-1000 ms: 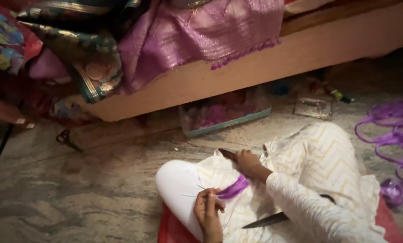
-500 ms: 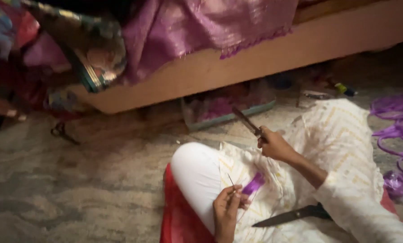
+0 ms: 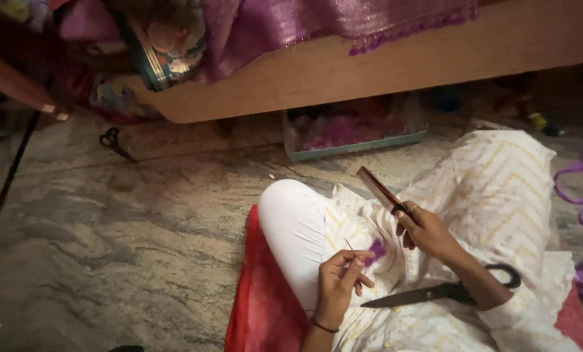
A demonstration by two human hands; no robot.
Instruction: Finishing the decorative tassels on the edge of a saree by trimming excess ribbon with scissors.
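Needle and a purple scrap sit pinched in the left hand, over the lap. Right hand grips a flat brown stick, closed round its lower end. Since half a second ago the right hand has dropped lower and nearer the left, and the view has shifted left. Black scissors lie on the white patterned cloth under the right forearm. Marbled stone floor runs to a wooden bed frame draped in purple fabric; a tray sits beneath it, small scissors lie further left.
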